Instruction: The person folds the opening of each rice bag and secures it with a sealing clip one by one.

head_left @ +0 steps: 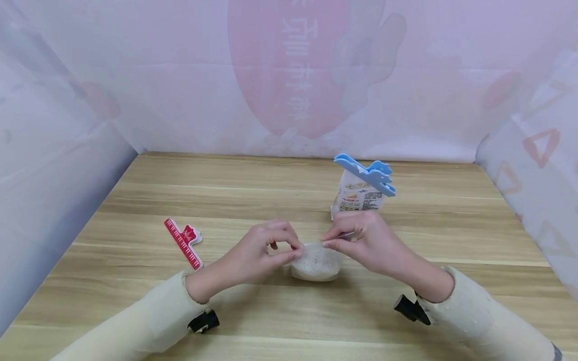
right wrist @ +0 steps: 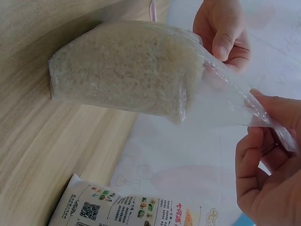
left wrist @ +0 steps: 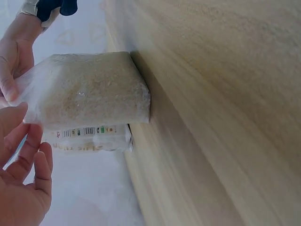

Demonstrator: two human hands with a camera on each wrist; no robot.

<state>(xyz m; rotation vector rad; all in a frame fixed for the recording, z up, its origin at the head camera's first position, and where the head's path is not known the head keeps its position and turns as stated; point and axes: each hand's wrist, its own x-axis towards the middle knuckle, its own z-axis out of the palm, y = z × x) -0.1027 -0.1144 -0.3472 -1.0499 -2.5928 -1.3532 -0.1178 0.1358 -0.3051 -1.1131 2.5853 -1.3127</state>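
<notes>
A clear plastic bag of rice [head_left: 316, 264] stands on the wooden table between both hands. My left hand [head_left: 266, 248] pinches the left side of its top edge between thumb and fingertips. On the other side my right hand [head_left: 368, 245] grips a gathered corner of the clear film, drawn out from the rice. The right wrist view shows the white grains in the bag [right wrist: 122, 70] and the loose film above them. In the left wrist view the bag [left wrist: 94, 89] hides part of a printed packet behind it.
Behind the right hand stands a white printed packet [head_left: 356, 195] with a blue clip [head_left: 368, 174] across its top. A red and white clip [head_left: 184, 244] patterned like piano keys lies left of the left hand. Fabric walls [head_left: 180, 100] enclose the table [head_left: 226, 185].
</notes>
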